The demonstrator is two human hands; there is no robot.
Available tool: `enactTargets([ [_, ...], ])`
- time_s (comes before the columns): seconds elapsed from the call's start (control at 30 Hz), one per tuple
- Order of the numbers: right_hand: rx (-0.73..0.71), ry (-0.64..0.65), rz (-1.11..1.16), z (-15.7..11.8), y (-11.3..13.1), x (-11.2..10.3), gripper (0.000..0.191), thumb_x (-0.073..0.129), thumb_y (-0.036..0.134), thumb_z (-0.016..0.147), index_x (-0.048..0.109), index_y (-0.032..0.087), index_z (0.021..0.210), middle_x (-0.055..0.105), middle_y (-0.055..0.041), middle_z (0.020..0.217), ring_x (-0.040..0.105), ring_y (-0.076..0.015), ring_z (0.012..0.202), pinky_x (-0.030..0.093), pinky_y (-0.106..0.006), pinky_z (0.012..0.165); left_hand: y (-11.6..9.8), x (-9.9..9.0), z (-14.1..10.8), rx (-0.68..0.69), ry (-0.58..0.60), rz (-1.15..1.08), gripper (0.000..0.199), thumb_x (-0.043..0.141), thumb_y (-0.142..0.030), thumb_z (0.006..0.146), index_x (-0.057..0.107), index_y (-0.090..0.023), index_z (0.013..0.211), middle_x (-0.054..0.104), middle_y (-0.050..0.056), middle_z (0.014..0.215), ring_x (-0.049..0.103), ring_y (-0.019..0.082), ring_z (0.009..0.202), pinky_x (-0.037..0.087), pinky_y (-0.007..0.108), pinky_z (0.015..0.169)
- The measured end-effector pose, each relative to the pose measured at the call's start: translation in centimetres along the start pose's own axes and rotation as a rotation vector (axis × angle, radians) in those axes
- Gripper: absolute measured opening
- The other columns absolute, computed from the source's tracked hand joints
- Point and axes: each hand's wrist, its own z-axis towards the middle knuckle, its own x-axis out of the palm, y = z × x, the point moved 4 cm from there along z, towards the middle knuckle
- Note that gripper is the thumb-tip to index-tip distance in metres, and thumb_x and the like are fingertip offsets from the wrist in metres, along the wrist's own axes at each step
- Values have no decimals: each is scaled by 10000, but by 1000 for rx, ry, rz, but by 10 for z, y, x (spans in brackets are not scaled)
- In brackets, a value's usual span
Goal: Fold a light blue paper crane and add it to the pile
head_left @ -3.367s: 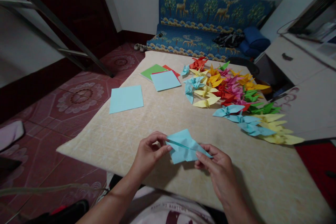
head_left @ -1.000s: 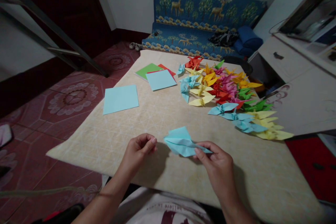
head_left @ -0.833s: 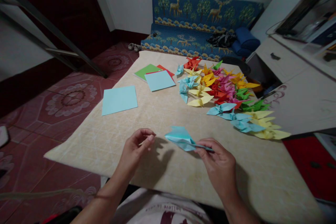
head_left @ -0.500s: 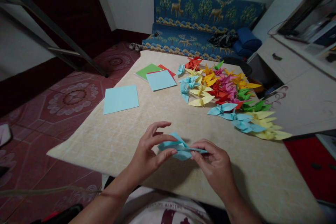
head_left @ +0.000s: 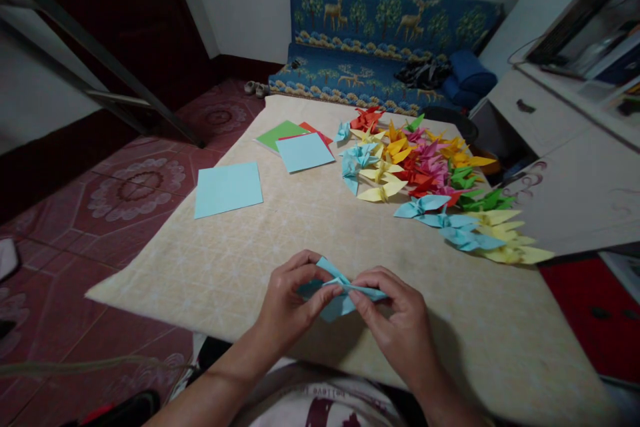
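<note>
A light-blue origami crane, partly folded, is held between both hands above the near side of the table. My left hand pinches its left part, thumb and fingers pressed together on the paper. On the other side, my right hand grips a narrow folded point between thumb and fingers. The fingers hide much of the paper's middle. Farther off lie a single light-blue sheet on the left and a small stack topped by another blue sheet, with a green sheet beneath.
Many finished paper cranes in several colours crowd the table's right half. A pale patterned cloth covers the table. Behind it stands a blue sofa; a white cabinet is at right, and a ladder leans at left.
My left hand's raised fingers have come down and closed on the paper, nearer my right hand. The crane's lower flap now hangs lower. The view has shifted slightly.
</note>
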Motion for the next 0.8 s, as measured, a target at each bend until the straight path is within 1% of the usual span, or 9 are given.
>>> enactTargets([
  [0.17,-89,-116,-32,-1,4,-3,87,607,125,836,631,195,789,613,-22,797,596,-154,773,475,-255,702,6,1,-3,-63,45,-52,165,750,-304,739,694,-149,751,608,51,747,556,150,701,423,246,600],
  [0.3,-97,-130,-58,-2,1,-4,81,612,136,837,643,199,797,615,-37,854,595,-176,851,466,-289,763,10,3,-8,-111,44,-72,195,764,-331,721,686,-154,742,612,31,687,549,141,655,411,243,590],
  [0.43,-73,-62,-111,-1,-2,-4,69,623,159,825,662,209,796,604,-48,890,589,-193,875,467,-312,764,7,3,-10,-115,6,-4,130,713,-276,771,692,-157,723,624,21,646,550,123,598,397,224,555],
  [0.53,-67,11,-209,2,0,-2,36,658,185,798,668,219,804,593,-38,831,574,-202,838,451,-329,747,-1,2,-9,-33,-13,69,84,687,-228,788,702,-162,738,623,19,640,553,116,589,391,215,548],
  [0.63,-86,38,-267,4,4,0,39,661,193,800,646,220,776,596,-23,764,560,-197,786,421,-325,721,-6,3,-9,34,-2,69,73,675,-203,797,700,-162,742,615,16,636,547,107,579,386,204,538],
  [0.7,-89,45,-255,5,5,1,90,641,177,814,623,216,735,598,-13,732,557,-189,761,402,-319,711,-6,4,-10,35,17,38,73,672,-196,799,696,-159,741,619,20,646,555,109,591,394,205,546],
  [0.8,-89,69,-201,4,5,2,118,631,162,823,620,211,717,603,-3,716,558,-177,745,388,-314,717,-2,5,-12,-26,51,-12,97,686,-211,794,695,-152,718,625,26,639,567,118,600,402,216,560],
])
